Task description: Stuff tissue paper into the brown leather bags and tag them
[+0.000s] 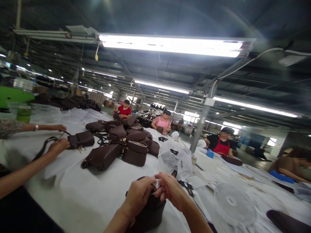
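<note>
My left hand and my right hand meet above a dark brown bag standing at the table's near edge. Between their fingertips is a small piece of white material, pinched by the left fingers and touched by the right. The fingers of both hands are bent and closed round it. My hands hide the top of the bag. Just beyond them lies a heap of dark brown bags.
At the left, a co-worker's hands handle a strap of a small brown bag. Clear plastic bags, black tags and a white fan lie to the right. Several people work across the white table.
</note>
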`<control>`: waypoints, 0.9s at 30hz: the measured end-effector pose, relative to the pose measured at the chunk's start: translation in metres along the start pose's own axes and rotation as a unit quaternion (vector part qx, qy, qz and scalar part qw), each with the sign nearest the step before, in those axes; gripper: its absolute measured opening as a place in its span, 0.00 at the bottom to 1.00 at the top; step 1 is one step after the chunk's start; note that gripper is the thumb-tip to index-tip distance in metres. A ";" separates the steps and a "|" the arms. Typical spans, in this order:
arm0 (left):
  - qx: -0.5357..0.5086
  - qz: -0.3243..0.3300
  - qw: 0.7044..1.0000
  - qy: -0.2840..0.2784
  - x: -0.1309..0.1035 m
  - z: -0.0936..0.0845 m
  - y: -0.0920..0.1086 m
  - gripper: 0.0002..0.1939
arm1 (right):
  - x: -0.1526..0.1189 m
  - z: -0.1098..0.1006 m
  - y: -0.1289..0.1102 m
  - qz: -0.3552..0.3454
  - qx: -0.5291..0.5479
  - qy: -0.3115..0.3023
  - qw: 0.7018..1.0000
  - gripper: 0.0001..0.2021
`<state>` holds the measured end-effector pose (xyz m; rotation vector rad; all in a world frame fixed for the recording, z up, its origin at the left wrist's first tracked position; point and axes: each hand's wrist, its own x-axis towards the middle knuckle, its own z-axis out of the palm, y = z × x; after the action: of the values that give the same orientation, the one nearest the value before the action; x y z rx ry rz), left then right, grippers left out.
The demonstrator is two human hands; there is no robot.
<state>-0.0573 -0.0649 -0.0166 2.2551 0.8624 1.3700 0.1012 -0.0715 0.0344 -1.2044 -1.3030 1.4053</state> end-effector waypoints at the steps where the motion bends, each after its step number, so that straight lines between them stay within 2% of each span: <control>1: -0.004 -0.008 1.000 -0.006 0.001 0.000 0.000 0.11 | 0.001 -0.002 -0.004 0.008 -0.024 -0.022 0.999 0.22; 3: -0.011 -0.028 0.999 -0.012 0.002 -0.001 0.001 0.09 | 0.002 -0.005 -0.010 0.004 -0.102 -0.062 0.993 0.21; 5: -0.015 -0.046 0.999 -0.010 0.002 -0.001 0.001 0.08 | 0.004 -0.006 -0.015 -0.037 -0.199 -0.067 0.977 0.18; 7: -0.019 -0.058 0.998 -0.003 0.003 0.000 0.001 0.07 | 0.004 -0.005 -0.021 -0.134 -0.290 -0.028 0.947 0.12; 10: -0.028 -0.063 0.998 0.004 0.005 -0.002 0.001 0.05 | 0.003 0.002 -0.033 -0.291 -0.365 0.040 0.883 0.07; 12: -0.034 -0.060 0.998 -0.001 0.009 -0.007 0.003 0.04 | 0.002 0.007 -0.043 -0.339 -0.366 0.087 0.862 0.07; 15: -0.039 -0.047 0.998 -0.033 0.016 -0.020 0.009 0.08 | 0.004 0.011 -0.054 -0.314 -0.339 0.142 0.875 0.07; 17: -0.031 -0.034 0.997 -0.061 0.020 -0.028 0.015 0.12 | 0.004 0.012 -0.057 -0.272 -0.331 0.143 0.892 0.07; 19: 0.008 -0.024 0.996 -0.085 0.023 -0.030 0.020 0.11 | 0.003 0.014 -0.060 -0.254 -0.345 0.118 0.896 0.08; 22: 0.121 -0.044 0.986 -0.106 0.028 -0.024 0.023 0.08 | -0.003 0.022 -0.070 -0.292 -0.405 0.102 0.860 0.07; 24: 0.169 -0.058 0.976 -0.125 0.030 -0.020 0.021 0.07 | -0.006 0.027 -0.077 -0.329 -0.431 0.124 0.831 0.06; 25: 0.178 -0.058 0.973 -0.135 0.031 -0.019 0.019 0.07 | -0.007 0.027 -0.079 -0.340 -0.430 0.141 0.825 0.06; 27: 0.167 -0.048 0.972 -0.158 0.034 -0.024 0.013 0.05 | -0.006 0.025 -0.076 -0.335 -0.404 0.155 0.837 0.07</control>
<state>-0.0626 -0.0523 0.0251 2.5469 1.1369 0.8376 0.0756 -0.0749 0.1101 -1.2166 -1.8925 0.1063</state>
